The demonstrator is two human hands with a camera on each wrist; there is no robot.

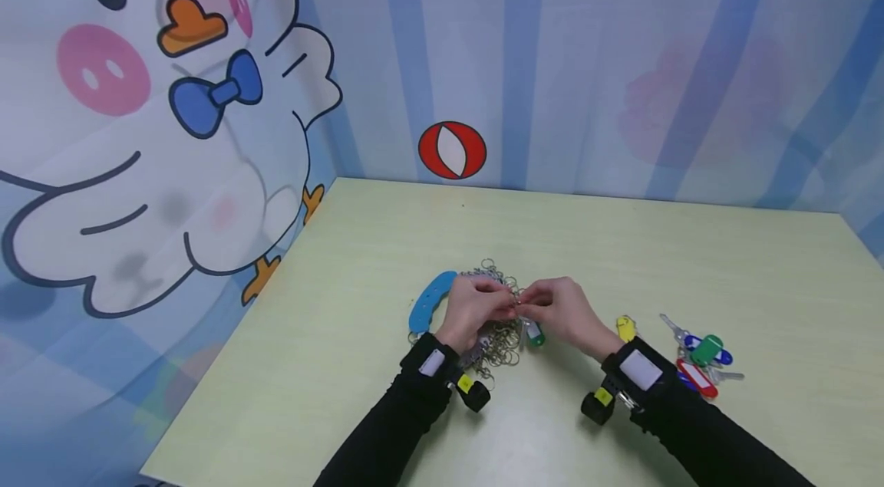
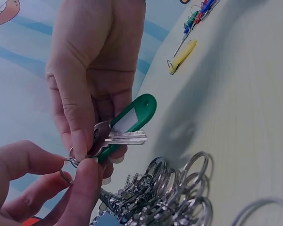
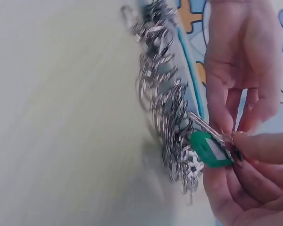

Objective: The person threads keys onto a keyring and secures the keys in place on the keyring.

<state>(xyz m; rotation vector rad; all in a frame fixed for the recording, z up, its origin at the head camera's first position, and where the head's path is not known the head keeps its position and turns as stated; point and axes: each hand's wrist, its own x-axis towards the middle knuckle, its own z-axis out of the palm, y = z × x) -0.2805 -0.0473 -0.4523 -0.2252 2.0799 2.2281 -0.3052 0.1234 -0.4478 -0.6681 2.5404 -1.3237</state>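
Note:
Over the table, the left hand [image 1: 476,307] pinches a small metal split ring [image 2: 65,177] between thumb and fingertips. Right beside it, fingertips almost meeting, the right hand [image 1: 562,310] pinches the ring end of a key [image 2: 127,137] and a green key tag [image 2: 144,108] with a white label. Both key and tag hang out from the fingers. Beneath the hands lies a heap of silver metal rings and clips [image 3: 167,108], alongside a curved blue strip [image 1: 430,304]. The fingers partly hide where the ring meets the key.
To the right on the table are more keys with tags: a yellow tag [image 1: 626,328], a green tag [image 1: 707,350] and a red tag [image 1: 699,378], with blue ones among them. A printed cloth backdrop [image 1: 587,73] stands behind the table.

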